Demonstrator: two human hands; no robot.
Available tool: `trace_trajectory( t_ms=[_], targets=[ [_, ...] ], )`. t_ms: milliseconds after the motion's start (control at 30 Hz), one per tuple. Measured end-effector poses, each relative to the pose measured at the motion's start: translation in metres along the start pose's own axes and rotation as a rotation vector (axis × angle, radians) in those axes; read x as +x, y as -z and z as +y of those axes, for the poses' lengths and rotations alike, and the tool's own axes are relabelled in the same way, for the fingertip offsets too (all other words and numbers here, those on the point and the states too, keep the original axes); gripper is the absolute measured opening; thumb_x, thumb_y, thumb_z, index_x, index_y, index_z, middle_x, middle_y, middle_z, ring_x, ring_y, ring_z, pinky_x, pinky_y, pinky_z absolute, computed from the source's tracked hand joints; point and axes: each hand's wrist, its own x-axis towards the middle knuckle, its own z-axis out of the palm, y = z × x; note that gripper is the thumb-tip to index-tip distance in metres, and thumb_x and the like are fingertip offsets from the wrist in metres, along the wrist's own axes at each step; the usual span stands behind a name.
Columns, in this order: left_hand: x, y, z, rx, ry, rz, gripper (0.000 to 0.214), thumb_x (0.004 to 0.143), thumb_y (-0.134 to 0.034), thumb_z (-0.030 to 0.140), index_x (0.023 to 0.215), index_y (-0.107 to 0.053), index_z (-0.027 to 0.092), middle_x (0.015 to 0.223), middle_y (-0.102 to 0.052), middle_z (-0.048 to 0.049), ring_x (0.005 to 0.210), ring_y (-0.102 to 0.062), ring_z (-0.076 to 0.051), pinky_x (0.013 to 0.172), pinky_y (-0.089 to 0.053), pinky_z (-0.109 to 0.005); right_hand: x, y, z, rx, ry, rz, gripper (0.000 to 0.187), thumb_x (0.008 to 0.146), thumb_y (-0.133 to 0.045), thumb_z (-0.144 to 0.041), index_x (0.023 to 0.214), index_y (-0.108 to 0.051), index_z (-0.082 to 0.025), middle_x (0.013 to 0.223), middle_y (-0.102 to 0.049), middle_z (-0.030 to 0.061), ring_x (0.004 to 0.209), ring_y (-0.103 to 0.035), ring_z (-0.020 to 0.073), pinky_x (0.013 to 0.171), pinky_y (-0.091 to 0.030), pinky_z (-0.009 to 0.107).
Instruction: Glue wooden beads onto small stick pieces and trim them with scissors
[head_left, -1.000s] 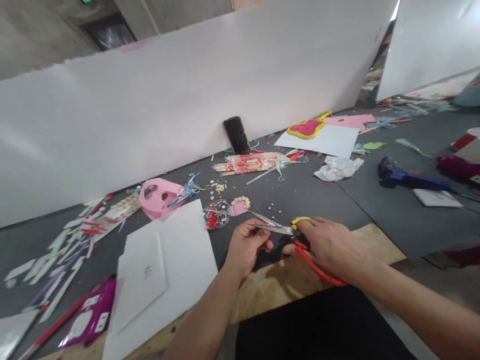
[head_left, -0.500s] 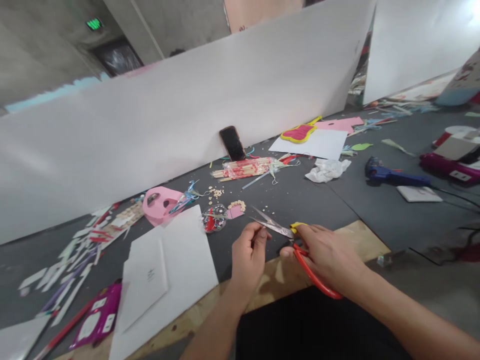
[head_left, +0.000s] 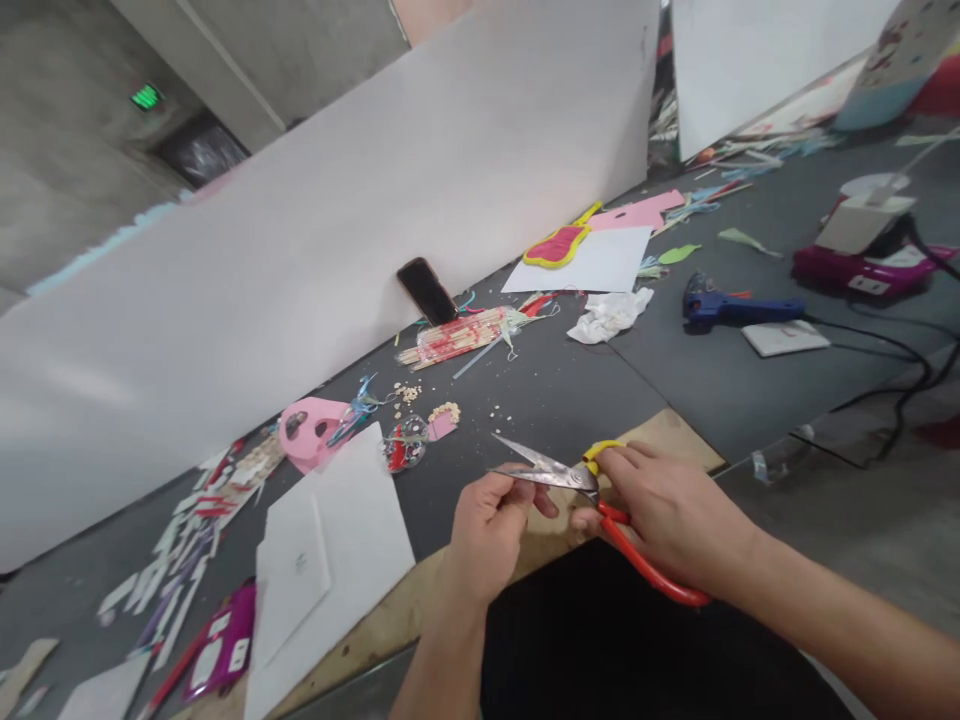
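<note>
My right hand (head_left: pixel 667 495) grips a pair of scissors (head_left: pixel 559 474) with one red and one yellow handle, its blades apart and pointing left. The fingers of my left hand (head_left: pixel 491 525) are pinched together at the lower blade; what they hold, if anything, is too small to make out. Beyond the blades, a small pink card piece (head_left: pixel 442 427) edged with pale bits lies on the dark table (head_left: pixel 555 380). Beside it is a clear round container (head_left: pixel 405 443) holding red and dark bits. A few pale crumbs are scattered near the scissor tips.
White sheets (head_left: pixel 356 540) and a purple packet (head_left: pixel 225 640) lie at left. A phone (head_left: pixel 427 290) leans on the white partition (head_left: pixel 337 210) behind wrapped sticks (head_left: pixel 457 337). Crumpled tissue (head_left: pixel 611 315) and a blue glue gun (head_left: pixel 742 308) with a trailing cable are at right.
The view has turned right and tilted, shifting the table items leftward. The scissors' blades have moved over my left fingertips and stand a little wider apart. Both hands keep their grips.
</note>
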Motion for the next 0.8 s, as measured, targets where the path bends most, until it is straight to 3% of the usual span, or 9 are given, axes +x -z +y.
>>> trace_trajectory(
  t_ms=[67, 133, 233, 333, 467, 567, 633, 700, 800],
  targets=[
    [0.002, 0.0, -0.003, -0.188, 0.149, -0.146, 0.029, 0.08, -0.059, 0.04, 0.068, -0.064, 0.014, 0.056, -0.062, -0.0033, 0.035, -0.028, -0.004, 0.039, -0.019, -0.02, -0.004, 0.0, 0.006, -0.005, 0.032, 0.008, 0.031, 0.086, -0.048, -0.047, 0.079, -0.053, -0.018, 0.077, -0.064, 0.0101, 0.073, -0.06, 0.0231, 0.058, -0.042, 0.031],
    [0.003, -0.002, -0.006, -0.241, 0.219, -0.203, 0.031, 0.079, -0.06, 0.042, 0.069, -0.063, 0.013, 0.053, -0.061, -0.0034, 0.034, -0.022, -0.003, 0.038, -0.015, -0.02, -0.006, -0.001, 0.01, -0.005, 0.039, -0.001, 0.03, 0.086, -0.048, -0.047, 0.077, -0.052, -0.018, 0.075, -0.063, 0.0092, 0.071, -0.06, 0.0224, 0.057, -0.041, 0.031],
    [0.001, -0.009, -0.004, 0.052, 0.048, -0.022, 0.028, 0.082, -0.056, 0.036, 0.067, -0.067, 0.015, 0.06, -0.065, -0.0053, 0.042, -0.043, -0.009, 0.045, -0.031, -0.022, -0.006, 0.0, 0.01, -0.011, -0.011, -0.021, 0.033, 0.086, -0.046, -0.049, 0.075, -0.051, -0.018, 0.07, -0.062, 0.0081, 0.066, -0.059, 0.0213, 0.056, -0.041, 0.03],
    [-0.003, -0.017, 0.0, 0.452, -0.219, 0.234, 0.019, 0.082, -0.053, 0.023, 0.077, -0.071, 0.021, 0.075, -0.07, -0.0062, 0.07, -0.062, -0.019, 0.068, -0.043, -0.026, -0.004, 0.001, 0.005, -0.021, -0.077, -0.054, 0.038, 0.087, -0.043, -0.053, 0.076, -0.053, -0.018, 0.067, -0.062, 0.0077, 0.063, -0.059, 0.0216, 0.055, -0.04, 0.031],
    [-0.006, -0.018, 0.003, 0.554, -0.268, 0.282, 0.021, 0.084, -0.05, 0.019, 0.085, -0.071, 0.021, 0.078, -0.072, -0.0061, 0.076, -0.063, -0.021, 0.072, -0.043, -0.028, -0.001, 0.002, 0.0, -0.01, -0.086, -0.059, 0.04, 0.088, -0.041, -0.054, 0.077, -0.054, -0.017, 0.065, -0.061, 0.0078, 0.062, -0.06, 0.0217, 0.055, -0.04, 0.03],
    [-0.007, -0.01, 0.004, 0.311, -0.134, 0.154, 0.025, 0.086, -0.05, 0.028, 0.072, -0.068, 0.02, 0.072, -0.07, -0.0047, 0.061, -0.06, -0.016, 0.06, -0.042, -0.025, 0.002, 0.003, 0.001, -0.018, 0.001, -0.02, 0.039, 0.088, -0.041, -0.052, 0.075, -0.052, -0.017, 0.067, -0.061, 0.0084, 0.063, -0.058, 0.0211, 0.054, -0.039, 0.03],
    [-0.006, -0.001, 0.003, 0.039, 0.022, 0.018, 0.027, 0.084, -0.055, 0.036, 0.067, -0.066, 0.018, 0.063, -0.067, -0.0037, 0.043, -0.047, -0.01, 0.046, -0.034, -0.022, 0.004, 0.005, 0.003, -0.021, 0.066, -0.023, 0.036, 0.088, -0.043, -0.05, 0.075, -0.052, -0.017, 0.07, -0.062, 0.0091, 0.068, -0.059, 0.0219, 0.056, -0.04, 0.03],
    [-0.006, 0.009, 0.002, -0.237, 0.197, -0.154, 0.029, 0.076, -0.064, 0.043, 0.065, -0.064, 0.016, 0.053, -0.063, -0.0028, 0.034, -0.031, -0.005, 0.038, -0.021, -0.02, 0.007, 0.006, 0.004, -0.007, 0.138, -0.033, 0.034, 0.088, -0.046, -0.048, 0.078, -0.053, -0.017, 0.075, -0.063, 0.0099, 0.073, -0.059, 0.0224, 0.061, -0.042, 0.03],
    [-0.004, 0.02, -0.001, -0.475, 0.353, -0.346, 0.038, 0.06, -0.076, 0.048, 0.059, -0.062, 0.013, 0.042, -0.057, -0.003, 0.03, -0.026, -0.003, 0.036, -0.014, -0.02, 0.011, 0.007, 0.005, 0.038, 0.234, -0.028, 0.029, 0.086, -0.049, -0.044, 0.082, -0.055, -0.016, 0.08, -0.064, 0.01, 0.076, -0.059, 0.0218, 0.066, -0.044, 0.03]
  ],
)
